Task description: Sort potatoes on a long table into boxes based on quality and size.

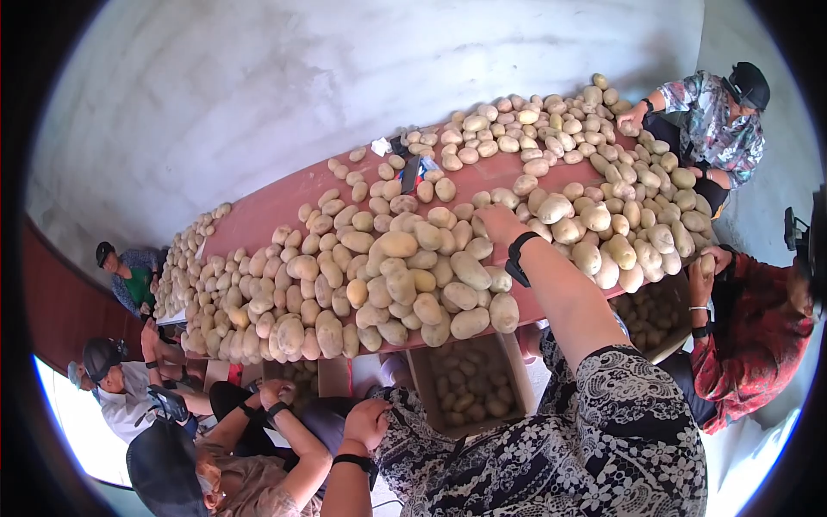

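Observation:
My right hand (501, 224) reaches over the red table (278, 208) and rests on potatoes at the near heap's upper right side. Its fingers are bent around or against a potato, partly hidden, so a firm hold cannot be told. The large heap of potatoes (400, 284) lies left of that arm, and another heap (623, 242) lies right of it. My left hand (366, 423) is low by my lap, its fingers curled; whether anything is inside is hidden. A cardboard box with potatoes in it (524, 381) stands below the table's edge, between my two arms.
A phone (410, 174) lies among potatoes towards the wall. Co-workers sit at the lower left (258, 478), farther left (123, 400), at the far left end (132, 281), at the right (749, 342) and upper right (717, 136). More boxes of potatoes stand under the table's edge.

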Demonstrator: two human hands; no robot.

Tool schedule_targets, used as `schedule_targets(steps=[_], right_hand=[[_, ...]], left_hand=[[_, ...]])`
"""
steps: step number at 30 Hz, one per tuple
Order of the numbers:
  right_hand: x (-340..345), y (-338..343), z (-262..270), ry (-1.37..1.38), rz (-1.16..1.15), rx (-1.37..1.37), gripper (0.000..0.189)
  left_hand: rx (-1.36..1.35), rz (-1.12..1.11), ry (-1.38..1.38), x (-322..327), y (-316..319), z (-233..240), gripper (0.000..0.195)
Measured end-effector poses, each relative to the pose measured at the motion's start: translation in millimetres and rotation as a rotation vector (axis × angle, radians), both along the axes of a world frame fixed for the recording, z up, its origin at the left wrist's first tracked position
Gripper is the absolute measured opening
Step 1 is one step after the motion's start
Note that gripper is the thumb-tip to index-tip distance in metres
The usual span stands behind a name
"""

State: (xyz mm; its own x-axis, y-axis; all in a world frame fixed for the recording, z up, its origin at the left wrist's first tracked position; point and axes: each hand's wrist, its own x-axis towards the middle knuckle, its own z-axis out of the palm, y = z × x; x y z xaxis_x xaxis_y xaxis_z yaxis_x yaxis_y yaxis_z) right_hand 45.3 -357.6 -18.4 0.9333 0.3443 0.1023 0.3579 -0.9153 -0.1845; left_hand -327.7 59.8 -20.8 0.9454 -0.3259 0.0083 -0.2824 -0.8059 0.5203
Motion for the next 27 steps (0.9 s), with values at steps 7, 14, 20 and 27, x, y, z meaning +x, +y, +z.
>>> schedule_targets(steps=[7,14,20,27], right_hand=[[-3.8,9.9,0.6,-0.060,-0.021,-0.252,0.034],[-15.0,-7.6,-10.4,-0.140,0.118,-0.271,0.023],[-36.4,-22.7,-14.1,-0.112,0.064,-0.217,0.024],[-51.2,-25.5,0.1,0.077,-0.269,0.166,0.048]], left_hand=[[0.011,0.001,0.009,0.6,-1.5,2.7,0.024],[0.022,0.014,0.022,0.7,-1.3,2.3,0.025],[0.024,0.029,0.010,-2.0,-1.9,1.3,0.023],[0.028,0.051,0.038,-5.1,-1.8,2.0,0.027]])
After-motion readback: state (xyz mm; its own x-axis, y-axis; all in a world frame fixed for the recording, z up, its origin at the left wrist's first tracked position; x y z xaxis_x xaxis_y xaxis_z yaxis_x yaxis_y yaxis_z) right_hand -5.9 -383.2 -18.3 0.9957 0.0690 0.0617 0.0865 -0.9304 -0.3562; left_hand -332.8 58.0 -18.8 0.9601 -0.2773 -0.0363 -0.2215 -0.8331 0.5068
